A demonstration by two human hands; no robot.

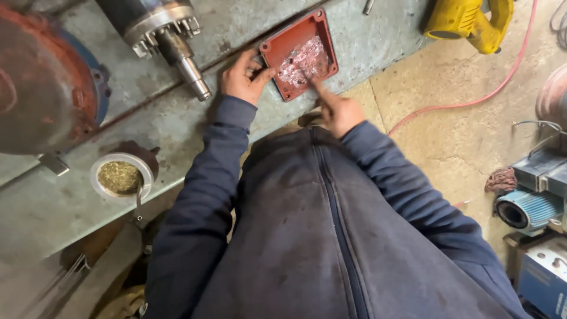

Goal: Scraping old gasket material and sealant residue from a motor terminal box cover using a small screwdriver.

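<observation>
A red square metal cover (287,41) lies on the grey workbench (77,195), its hollow side up and smeared with a clear, shiny paste (304,59). My left hand (243,77) grips the cover's near-left edge, thumb on the rim. My right hand (335,108) has its forefinger stretched out, the tip pressed into the paste inside the cover. Both arms wear dark blue sleeves.
A motor rotor with a steel shaft (177,50) lies left of the cover. A rusty red housing (41,82) fills the far left. A metal cup of green herb with a straw (121,177) stands near the bench edge. A yellow power tool (466,20) and a red cable (472,101) lie on the floor; blue motors (531,204) at right.
</observation>
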